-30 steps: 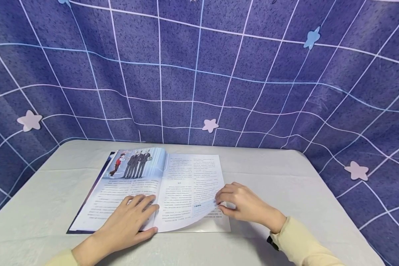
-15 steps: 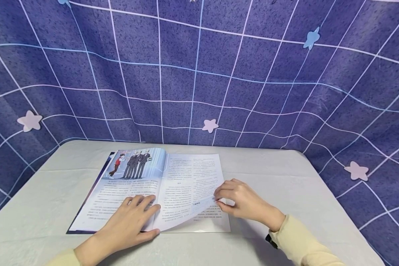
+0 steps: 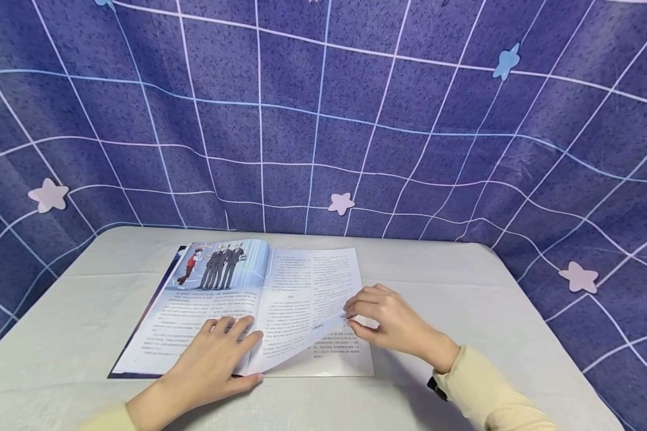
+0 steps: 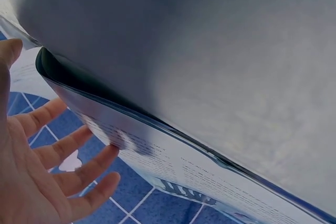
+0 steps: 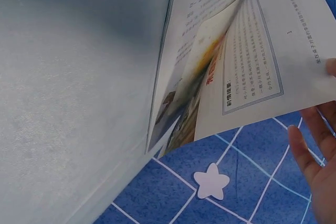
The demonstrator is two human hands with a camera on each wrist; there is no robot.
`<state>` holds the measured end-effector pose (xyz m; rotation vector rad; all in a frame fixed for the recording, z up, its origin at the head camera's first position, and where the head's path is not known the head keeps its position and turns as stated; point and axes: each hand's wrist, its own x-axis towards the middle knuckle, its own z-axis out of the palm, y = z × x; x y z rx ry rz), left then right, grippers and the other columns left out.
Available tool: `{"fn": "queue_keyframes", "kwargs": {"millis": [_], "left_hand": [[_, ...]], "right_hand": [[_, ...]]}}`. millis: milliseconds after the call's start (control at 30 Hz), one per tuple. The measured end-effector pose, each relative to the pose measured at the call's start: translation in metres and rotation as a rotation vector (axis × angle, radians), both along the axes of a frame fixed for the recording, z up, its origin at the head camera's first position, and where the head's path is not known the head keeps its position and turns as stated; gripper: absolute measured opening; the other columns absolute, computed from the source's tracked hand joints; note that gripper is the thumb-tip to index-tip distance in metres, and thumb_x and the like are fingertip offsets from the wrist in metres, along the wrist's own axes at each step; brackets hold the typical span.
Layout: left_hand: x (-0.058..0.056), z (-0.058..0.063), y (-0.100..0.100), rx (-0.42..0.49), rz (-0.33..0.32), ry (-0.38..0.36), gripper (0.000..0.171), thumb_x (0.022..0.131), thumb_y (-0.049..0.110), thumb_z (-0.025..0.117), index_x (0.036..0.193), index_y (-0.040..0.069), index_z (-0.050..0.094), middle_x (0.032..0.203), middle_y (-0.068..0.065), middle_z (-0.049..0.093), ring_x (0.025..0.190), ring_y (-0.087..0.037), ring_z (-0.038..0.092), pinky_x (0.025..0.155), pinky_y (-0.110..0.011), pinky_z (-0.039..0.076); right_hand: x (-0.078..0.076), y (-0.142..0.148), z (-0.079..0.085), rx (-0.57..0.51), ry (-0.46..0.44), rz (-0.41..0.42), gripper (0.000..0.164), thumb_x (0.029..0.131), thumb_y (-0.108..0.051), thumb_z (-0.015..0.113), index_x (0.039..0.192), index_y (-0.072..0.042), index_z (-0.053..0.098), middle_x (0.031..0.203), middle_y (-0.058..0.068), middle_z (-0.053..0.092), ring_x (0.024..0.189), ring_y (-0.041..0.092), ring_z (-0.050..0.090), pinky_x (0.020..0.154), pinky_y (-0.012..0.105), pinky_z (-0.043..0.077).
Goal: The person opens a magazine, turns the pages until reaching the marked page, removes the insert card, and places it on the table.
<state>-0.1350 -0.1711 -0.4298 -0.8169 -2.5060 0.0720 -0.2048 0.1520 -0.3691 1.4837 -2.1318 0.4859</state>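
An open magazine [image 3: 194,320] lies on the table, with a picture of a figure in red and suited figures on its left page. My left hand [image 3: 210,359] rests on the lower part of that page beside the spine, fingers spread; the left wrist view shows its fingertips against the paper [image 4: 142,148]. At the outer edge of the right page [image 3: 296,299], my right hand [image 3: 393,320] pinches the paper between thumb and fingers. That page's lower corner curls up, baring printed text on the sheet beneath [image 3: 339,353]. In the right wrist view the lifted page [image 5: 252,72] shows a boxed text.
A pale cloth covers the table [image 3: 453,287] around the magazine. Behind it hangs a purple-blue curtain [image 3: 291,137] with grid lines and star shapes. A small black object [image 3: 437,388] shows at the right sleeve.
The right hand has moved slightly left and away from me, lifting the page's lower corner further, so more of the sheet below shows. The left hand has shifted slightly right.
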Motion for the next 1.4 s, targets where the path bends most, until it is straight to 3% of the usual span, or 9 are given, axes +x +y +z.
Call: {"fn": "queue_keyframes", "kwargs": {"millis": [700, 1400], "left_hand": [[-0.0008, -0.0021, 0.0050, -0.012, 0.030, 0.000, 0.066, 0.065, 0.068, 0.061, 0.109, 0.018, 0.058, 0.111, -0.010, 0.055, 0.090, -0.032, 0.053, 0.073, -0.045, 0.041], [-0.0005, -0.0027, 0.0060, -0.010, 0.010, 0.033, 0.061, 0.068, 0.064, 0.060, 0.107, 0.017, 0.059, 0.108, -0.011, 0.055, 0.087, -0.032, 0.054, 0.071, -0.045, 0.042]], "right_hand": [[0.0001, -0.0052, 0.0028, -0.034, 0.018, -0.022, 0.005, 0.077, -0.017, 0.067, 0.081, -0.014, 0.067, 0.089, -0.003, 0.069, 0.086, 0.010, 0.062, 0.078, 0.025, 0.046], [0.0000, -0.0046, 0.0002, -0.038, 0.032, -0.028, 0.006, 0.075, -0.016, 0.068, 0.081, -0.014, 0.067, 0.089, -0.004, 0.069, 0.084, 0.010, 0.062, 0.077, 0.026, 0.047]]}}
